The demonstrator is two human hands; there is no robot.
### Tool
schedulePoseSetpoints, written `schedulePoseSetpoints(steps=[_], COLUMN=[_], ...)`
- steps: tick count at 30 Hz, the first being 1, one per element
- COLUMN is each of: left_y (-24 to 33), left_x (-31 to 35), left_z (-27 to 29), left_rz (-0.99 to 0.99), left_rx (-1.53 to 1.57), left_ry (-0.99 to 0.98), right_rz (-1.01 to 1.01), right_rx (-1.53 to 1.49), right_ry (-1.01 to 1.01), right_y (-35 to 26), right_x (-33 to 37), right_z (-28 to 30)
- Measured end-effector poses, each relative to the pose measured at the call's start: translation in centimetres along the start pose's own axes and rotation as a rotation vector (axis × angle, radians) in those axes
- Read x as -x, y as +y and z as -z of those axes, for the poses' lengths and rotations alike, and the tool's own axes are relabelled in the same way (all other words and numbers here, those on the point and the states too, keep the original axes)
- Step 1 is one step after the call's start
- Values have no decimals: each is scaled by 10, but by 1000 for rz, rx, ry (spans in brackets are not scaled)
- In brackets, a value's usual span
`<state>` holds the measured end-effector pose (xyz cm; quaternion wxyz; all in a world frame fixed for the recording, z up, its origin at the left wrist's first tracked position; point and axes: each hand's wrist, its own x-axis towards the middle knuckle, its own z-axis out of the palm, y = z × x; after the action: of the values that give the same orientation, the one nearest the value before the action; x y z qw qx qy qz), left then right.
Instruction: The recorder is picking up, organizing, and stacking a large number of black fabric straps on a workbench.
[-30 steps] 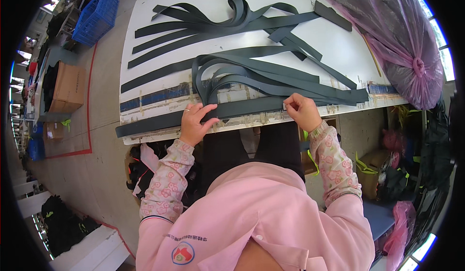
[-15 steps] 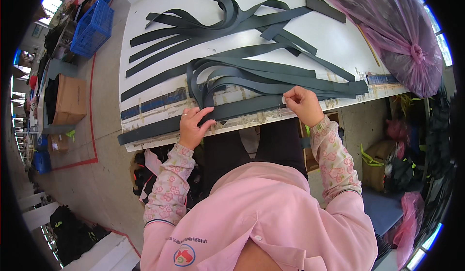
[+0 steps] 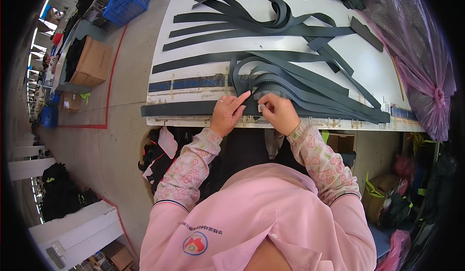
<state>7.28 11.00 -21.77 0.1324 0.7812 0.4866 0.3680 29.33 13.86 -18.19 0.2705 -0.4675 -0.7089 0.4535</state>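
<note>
A long dark grey webbing strap (image 3: 179,109) lies flat along the near edge of the white table (image 3: 160,96). My left hand (image 3: 228,113) rests on it with fingers stretched out and apart, the index finger reaching to the looped straps. Close by on the right, my right hand (image 3: 281,114) pinches a small whitish piece (image 3: 262,108) over the strap; its exact kind is too small to make out. Just beyond both hands, several looped grey straps (image 3: 310,82) are bunched together, their ends trailing right.
More grey straps (image 3: 208,33) spread across the far part of the table. A dark flat piece (image 3: 366,34) lies at the right, near a pink plastic bag (image 3: 411,43). On the floor side at left are a blue crate (image 3: 128,2) and a cardboard box (image 3: 92,62).
My right hand has moved left along the strap, close to my left hand, still pinching the whitish piece. The whole view has shifted, so the table appears further right.
</note>
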Motion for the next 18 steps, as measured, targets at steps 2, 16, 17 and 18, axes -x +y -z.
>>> schedulePoseSetpoints(steps=[2, 16, 17, 18], left_y=[-1, 0, 0, -1], left_x=[-1, 0, 1, 2], left_z=[1, -1, 0, 1], left_rz=[0, 8, 20, 15], left_rx=[-6, 18, -50, -45], left_ry=[8, 3, -54, -56], right_rz=[3, 12, -78, -103], right_rx=[-18, 145, -17, -14], right_ry=[-34, 62, 45, 69], right_y=[7, 7, 8, 5], right_x=[0, 1, 3, 6], right_z=[-22, -35, -25, -9])
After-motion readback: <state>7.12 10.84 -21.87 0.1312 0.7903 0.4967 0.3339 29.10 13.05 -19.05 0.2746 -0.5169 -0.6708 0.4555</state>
